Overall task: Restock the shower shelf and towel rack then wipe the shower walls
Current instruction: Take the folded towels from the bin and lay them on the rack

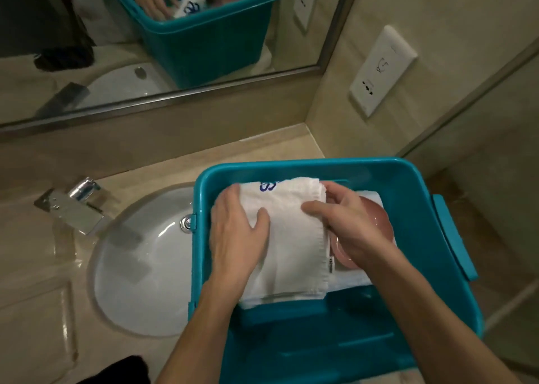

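Clamping a folded white towel from both sides, the left grip has its thumb on top and its fingers bent over the towel's left edge. The right grip presses its thumb on top and curls its fingers round the right edge, so both are closed on the cloth.

The towel lies inside a teal bin, toward its far left, with blue print showing at the far end. Just under the right grip sits a pink dish, and beneath that a second towel shows along the near side. The bin stands on the table, its left wall overhanging the sink. A chrome tap is off to the left, well apart from the bin. A mirror behind repeats the bin and both grips, and a socket sits on the right wall.

The step in hand looks like the first one: taking the towel out of the bin for the rack, with the shelf restock and wall wiping not yet begun. The next move calls for a level lift by both grips, keeping the fold together and clearing the bin's rim without dragging the dish. Neither rack nor shower shelf is in view, so I cannot tell where the towel must go
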Available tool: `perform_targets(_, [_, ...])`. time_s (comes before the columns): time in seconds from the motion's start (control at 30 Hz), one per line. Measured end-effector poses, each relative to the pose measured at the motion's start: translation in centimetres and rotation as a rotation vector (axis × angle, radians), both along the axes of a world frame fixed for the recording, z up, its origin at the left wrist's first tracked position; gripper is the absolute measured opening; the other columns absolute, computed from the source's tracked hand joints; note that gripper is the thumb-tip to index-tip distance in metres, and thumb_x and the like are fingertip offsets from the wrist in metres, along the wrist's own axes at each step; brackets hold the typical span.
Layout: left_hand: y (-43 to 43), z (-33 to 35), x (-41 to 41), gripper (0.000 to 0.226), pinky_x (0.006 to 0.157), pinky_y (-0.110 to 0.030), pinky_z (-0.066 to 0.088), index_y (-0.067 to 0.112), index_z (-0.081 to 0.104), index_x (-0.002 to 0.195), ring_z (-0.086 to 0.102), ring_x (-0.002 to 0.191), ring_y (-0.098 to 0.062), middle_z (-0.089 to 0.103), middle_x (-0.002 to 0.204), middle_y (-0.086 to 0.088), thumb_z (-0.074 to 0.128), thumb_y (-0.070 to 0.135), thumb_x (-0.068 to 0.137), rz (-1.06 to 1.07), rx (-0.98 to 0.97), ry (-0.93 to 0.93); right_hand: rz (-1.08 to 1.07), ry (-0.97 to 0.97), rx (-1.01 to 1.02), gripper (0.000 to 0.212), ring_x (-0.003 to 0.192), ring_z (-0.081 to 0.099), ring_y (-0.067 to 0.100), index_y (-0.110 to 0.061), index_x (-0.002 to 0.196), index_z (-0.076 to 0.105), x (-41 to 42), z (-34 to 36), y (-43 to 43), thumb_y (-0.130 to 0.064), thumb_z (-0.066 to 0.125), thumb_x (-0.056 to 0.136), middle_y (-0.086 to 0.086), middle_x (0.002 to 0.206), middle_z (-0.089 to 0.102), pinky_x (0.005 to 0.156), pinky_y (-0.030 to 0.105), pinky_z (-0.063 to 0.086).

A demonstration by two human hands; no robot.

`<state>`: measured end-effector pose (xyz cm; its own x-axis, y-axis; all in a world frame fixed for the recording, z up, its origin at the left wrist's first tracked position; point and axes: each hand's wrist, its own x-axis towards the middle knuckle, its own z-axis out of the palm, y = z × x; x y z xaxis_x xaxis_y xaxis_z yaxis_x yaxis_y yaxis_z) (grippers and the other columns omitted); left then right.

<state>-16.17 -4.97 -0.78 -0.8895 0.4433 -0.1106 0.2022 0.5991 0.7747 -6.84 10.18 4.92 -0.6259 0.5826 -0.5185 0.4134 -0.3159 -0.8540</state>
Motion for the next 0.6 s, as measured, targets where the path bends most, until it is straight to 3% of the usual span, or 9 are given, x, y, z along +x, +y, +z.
perform_targets(0.07, [0.3, 0.6, -0.3, 0.069, 0.113, -0.039, 0.039, 0.027, 0.033, 0.149, 0.048, 0.132, -0.016, 0.051, 0.144, 0.007, 0.062, 0.043, 0.089, 0.052, 0.140, -0.266, 0.000, 0.024, 0.052, 0.034, 0.086, 0.075, 0.024, -0.009, 0.109, 0.070, 1.1, 1.6, -0.1, 0.012, 0.066, 0.083, 0.010, 0.097, 0.078, 0.069, 0.030, 0.061])
perform_targets(0.13, [0.6, 1.5, -0.4, 0.051, 0.105, -0.040, 0.047, 0.031, 0.050, 0.135, 0.061, 0.119, -0.012, 0.065, 0.123, 0.015, 0.063, 0.047, 0.088, 0.078, 0.301, -0.546, -0.013, 0.045, 0.099, 0.034, 0.090, 0.075, 0.028, -0.015, 0.111, 0.070, 2.4, 3.0, -0.1, 0.004, 0.070, 0.083, 0.010, 0.099, 0.078, 0.078, 0.041, 0.062])
perform_targets(0.23, [0.5, 2.6, -0.2, 0.029, 0.101, -0.043, 0.052, 0.022, 0.068, 0.120, 0.070, 0.108, -0.017, 0.075, 0.113, 0.004, 0.066, 0.033, 0.092, 0.019, 0.498, -0.736, -0.121, 0.136, 0.099, 0.035, 0.092, 0.074, 0.036, -0.013, 0.116, 0.067, 4.8, 5.1, -0.3, 0.003, 0.070, 0.084, 0.015, 0.102, 0.077, 0.077, 0.046, 0.062])
perform_targets(0.3, [0.3, 3.9, 0.0, 0.027, 0.100, -0.044, 0.052, 0.019, 0.070, 0.117, 0.070, 0.110, -0.024, 0.075, 0.113, -0.001, 0.068, 0.028, 0.092, -0.022, 0.557, -0.736, -0.217, 0.192, 0.112, 0.037, 0.086, 0.074, 0.033, -0.009, 0.119, 0.061, 6.5, 6.3, -0.3, 0.004, 0.070, 0.085, 0.015, 0.102, 0.077, 0.068, 0.040, 0.061])
perform_targets(0.37, [0.0, 5.6, 0.5, 0.030, 0.097, -0.042, 0.053, 0.016, 0.070, 0.117, 0.069, 0.110, -0.027, 0.075, 0.113, -0.004, 0.072, 0.026, 0.088, -0.083, 0.605, -0.705, -0.295, 0.244, 0.132, 0.041, 0.084, 0.074, 0.031, -0.008, 0.120, 0.055, 8.2, 7.2, -0.5, 0.002, 0.072, 0.084, 0.013, 0.101, 0.077, 0.069, 0.041, 0.060])
perform_targets(0.5, [0.3, 10.2, 2.4, 0.040, 0.080, -0.027, 0.059, 0.013, 0.068, 0.115, 0.073, 0.095, -0.018, 0.076, 0.108, -0.005, 0.073, 0.024, 0.077, -0.230, 0.719, -0.641, -0.441, 0.381, 0.148, 0.038, 0.082, 0.073, 0.027, -0.007, 0.116, 0.052, 11.9, 9.0, -1.4, 0.003, 0.071, 0.084, 0.015, 0.100, 0.077, 0.068, 0.036, 0.060])
perform_targets(0.6, [1.2, 13.5, 4.6, 0.030, 0.080, -0.029, 0.058, 0.020, 0.071, 0.104, 0.069, 0.089, -0.015, 0.075, 0.099, 0.000, 0.074, 0.025, 0.075, -0.378, 0.764, -0.558, -0.518, 0.466, 0.191, 0.035, 0.085, 0.074, 0.029, -0.002, 0.115, 0.053, 15.7, 10.9, -2.3, 0.004, 0.070, 0.085, 0.016, 0.099, 0.077, 0.072, 0.035, 0.062])
